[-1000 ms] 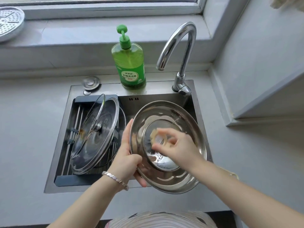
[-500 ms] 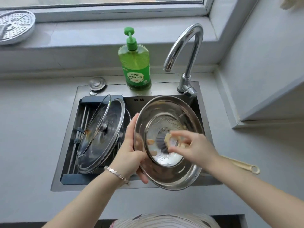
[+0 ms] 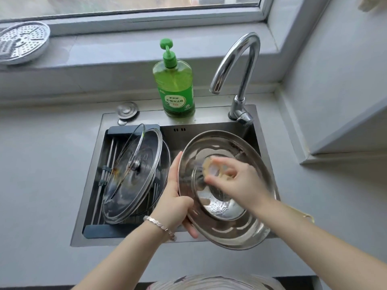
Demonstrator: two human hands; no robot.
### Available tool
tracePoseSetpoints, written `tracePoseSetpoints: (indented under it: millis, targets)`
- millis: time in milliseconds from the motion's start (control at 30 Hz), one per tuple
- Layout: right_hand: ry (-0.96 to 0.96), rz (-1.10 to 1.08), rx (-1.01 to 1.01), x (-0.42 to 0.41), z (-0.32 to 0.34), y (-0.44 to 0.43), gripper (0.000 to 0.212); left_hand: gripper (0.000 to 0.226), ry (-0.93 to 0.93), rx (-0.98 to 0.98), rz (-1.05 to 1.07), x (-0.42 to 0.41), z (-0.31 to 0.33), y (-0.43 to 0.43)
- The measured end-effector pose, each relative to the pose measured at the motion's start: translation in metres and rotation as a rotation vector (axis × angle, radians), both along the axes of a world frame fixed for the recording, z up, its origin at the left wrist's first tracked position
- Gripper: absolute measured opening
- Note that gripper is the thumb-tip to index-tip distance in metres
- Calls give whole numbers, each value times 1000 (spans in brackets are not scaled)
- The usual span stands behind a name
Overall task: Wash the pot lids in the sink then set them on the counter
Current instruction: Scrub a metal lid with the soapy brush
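A steel pot lid (image 3: pixel 236 229) is held tilted over the sink (image 3: pixel 209 128), its inner side facing me. My left hand (image 3: pixel 178 195) grips its left rim, thumb inside. My right hand (image 3: pixel 234 181) holds a brush (image 3: pixel 206 166) with a pale handle and dark bristles against the lid's inner centre; hand and brush are motion-blurred. Soap suds show low on the lid's middle. Two glass lids (image 3: pixel 134 176) with steel rims lean on a dark rack (image 3: pixel 109 229) in the sink's left half.
A green dish-soap bottle (image 3: pixel 173 84) and a curved tap (image 3: pixel 240 80) stand behind the sink. A round plug cap (image 3: pixel 127 110) lies at the sink's back left. A perforated steamer plate (image 3: pixel 21 42) sits on the window ledge. Grey counter (image 3: pixel 41 164) lies on both sides.
My right hand has moved the brush up and to the left inside the steel lid, scrubbing. My left hand keeps the same grip on the rim. The glass lids have not moved.
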State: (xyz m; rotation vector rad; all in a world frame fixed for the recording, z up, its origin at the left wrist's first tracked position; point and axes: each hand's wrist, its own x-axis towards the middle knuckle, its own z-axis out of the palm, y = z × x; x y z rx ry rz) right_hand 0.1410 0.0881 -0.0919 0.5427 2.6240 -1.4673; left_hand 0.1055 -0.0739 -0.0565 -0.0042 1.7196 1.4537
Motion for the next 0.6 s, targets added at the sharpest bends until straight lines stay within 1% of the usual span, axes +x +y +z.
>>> tracePoseSetpoints:
  millis: [67, 100, 133, 233, 300, 367, 433, 467, 533, 600]
  targets:
    - [37, 72, 13, 1, 6, -15, 47, 102, -3, -9, 8, 2, -1, 1]
    - [24, 68, 28, -4, 5, -10, 45, 103, -7, -9, 2, 3, -1, 2]
    - [11, 21, 46, -12, 0, 1, 44, 104, -13, -7, -8, 4, -1, 2]
    - [-53, -211, 47, -31, -12, 40, 46, 104, -28, 3, 15, 7, -1, 2]
    - [-55, -324, 4, -36, -17, 42, 48, 104, -25, 2, 32, 6, -2, 3]
    - [-10, -304, -66, -35, -13, 16, 50, 103, -28, -4, 37, 5, -3, 7]
    - [27, -216, -143, -31, -3, -13, 52, 102, -40, 7, 52, 5, -4, 8]
    - [42, -172, -151, -30, 0, -20, 51, 101, -49, 24, 66, 5, -4, 7]
    - [42, -155, -102, -34, 0, -11, 51, 100, -70, 49, 82, 6, -2, 6]
    - [13, -246, -57, -45, -2, 10, 53, 100, -87, 56, 83, 10, -3, 5]
